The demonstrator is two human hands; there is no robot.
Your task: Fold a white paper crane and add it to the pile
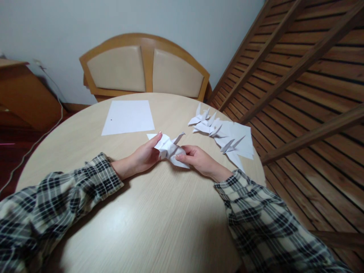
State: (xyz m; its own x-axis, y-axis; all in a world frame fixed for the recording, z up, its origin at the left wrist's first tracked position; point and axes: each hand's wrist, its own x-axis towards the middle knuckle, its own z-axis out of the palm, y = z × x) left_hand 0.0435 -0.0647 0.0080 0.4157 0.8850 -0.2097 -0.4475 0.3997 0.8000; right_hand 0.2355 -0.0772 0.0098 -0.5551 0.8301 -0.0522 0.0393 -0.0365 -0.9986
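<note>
A white origami crane (170, 147) is held between my two hands just above the round table, its wings spread to the sides. My left hand (144, 154) pinches one wing, thumb on top and the other fingers beneath. On the other side my right hand (199, 160) grips the opposite wing the same way, thumb over the paper. A narrow folded point of the crane sticks up toward the far side. Both hands are closed on the paper, and the fingers underneath are partly hidden.
Several finished paper cranes (212, 127) sit in a row on the right of the table (159, 220), beside flat white paper (244, 140). A white sheet (129, 116) lies at the back left. Beyond stand a padded chair (146, 64) and a slatted wooden partition (309, 87).
</note>
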